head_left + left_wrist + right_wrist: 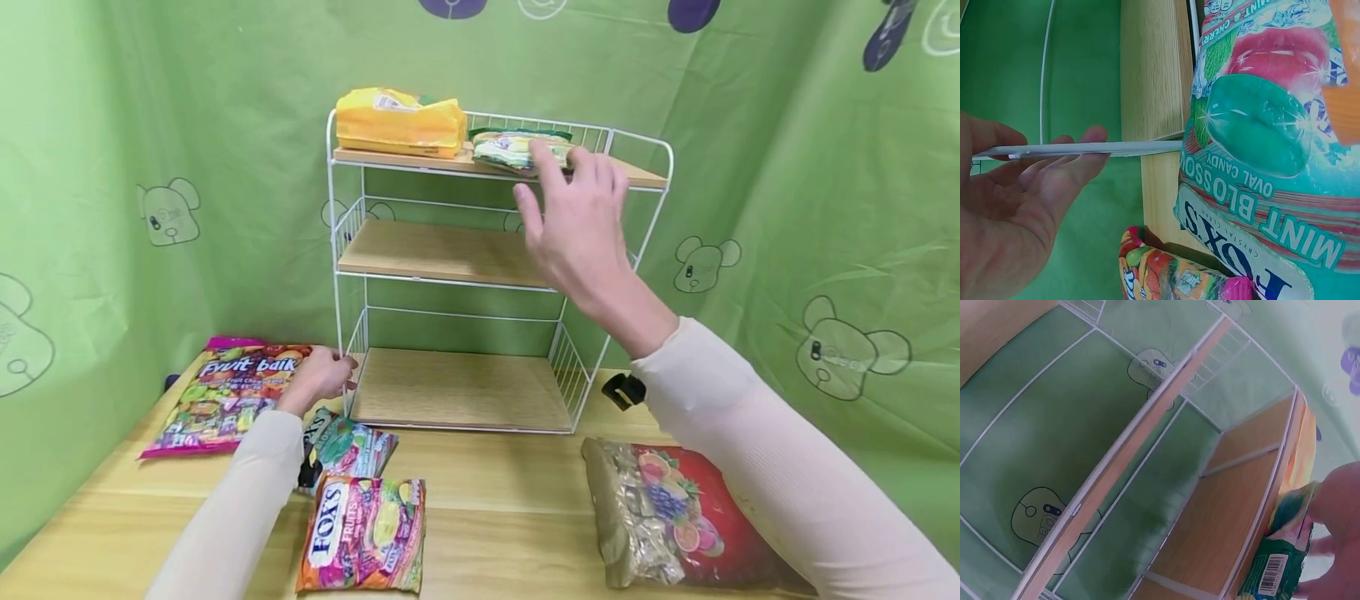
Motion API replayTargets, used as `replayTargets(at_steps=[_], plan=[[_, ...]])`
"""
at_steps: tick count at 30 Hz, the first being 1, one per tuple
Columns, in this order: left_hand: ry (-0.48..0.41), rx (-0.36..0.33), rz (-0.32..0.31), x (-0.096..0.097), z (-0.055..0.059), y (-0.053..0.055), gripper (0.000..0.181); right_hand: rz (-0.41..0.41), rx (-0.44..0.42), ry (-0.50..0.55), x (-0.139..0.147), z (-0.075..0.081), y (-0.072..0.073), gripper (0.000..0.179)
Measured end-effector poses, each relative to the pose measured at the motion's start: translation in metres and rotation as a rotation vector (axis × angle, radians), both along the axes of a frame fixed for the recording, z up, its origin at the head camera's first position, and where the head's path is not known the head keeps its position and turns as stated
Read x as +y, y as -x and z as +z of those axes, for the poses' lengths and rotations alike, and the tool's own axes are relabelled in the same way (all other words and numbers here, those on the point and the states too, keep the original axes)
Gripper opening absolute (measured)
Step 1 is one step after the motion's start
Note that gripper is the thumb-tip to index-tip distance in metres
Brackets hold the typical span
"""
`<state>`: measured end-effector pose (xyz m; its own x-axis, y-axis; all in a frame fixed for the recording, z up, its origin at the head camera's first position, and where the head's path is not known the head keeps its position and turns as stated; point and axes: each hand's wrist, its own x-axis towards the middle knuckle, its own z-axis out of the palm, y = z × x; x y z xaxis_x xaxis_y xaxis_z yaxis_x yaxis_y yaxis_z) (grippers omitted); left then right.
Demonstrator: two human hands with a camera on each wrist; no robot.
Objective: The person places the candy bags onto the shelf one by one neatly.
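My left hand (pixel 324 375) is at the lower left of a white wire rack (pixel 335 250) with wooden shelves. In the left wrist view its thumb and fingers grip the rack's front post (pixel 1135 147) from both sides. My right hand (pixel 581 212) is raised at the top shelf (pixel 637 173), fingers spread and slightly bent. Its fingertips overlap a green and white packet (pixel 498 150) lying there. The right wrist view shows the fingers right beside that packet's barcode side (pixel 1272 575). A yellow bag (pixel 401 125) stands left of the packet.
A Fruit Baik candy bag (pixel 217 396) lies left of the rack. In front are a teal Fox's mint bag (pixel 352 450) and an orange Fox's Fruits bag (pixel 367 533). A large red and gold bag (pixel 690 517) sits at the right. Green curtain (pixel 255 167) surrounds the wooden table (pixel 495 517).
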<state>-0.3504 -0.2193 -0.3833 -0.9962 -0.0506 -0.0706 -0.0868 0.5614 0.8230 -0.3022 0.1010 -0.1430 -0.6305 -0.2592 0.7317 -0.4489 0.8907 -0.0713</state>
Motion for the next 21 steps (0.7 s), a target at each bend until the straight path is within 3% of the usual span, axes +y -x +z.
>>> replayTargets(at_steps=[5,21], plan=[[0.001,-0.002,-0.004,0.000,0.000,0.000,0.035,0.019,0.005,-0.059,-0.003,-0.006,0.000,0.055],[0.009,0.001,-0.006,0.000,-0.001,-0.001,0.040,0.004,-0.046,-0.076,-0.010,-0.005,0.015,0.065]])
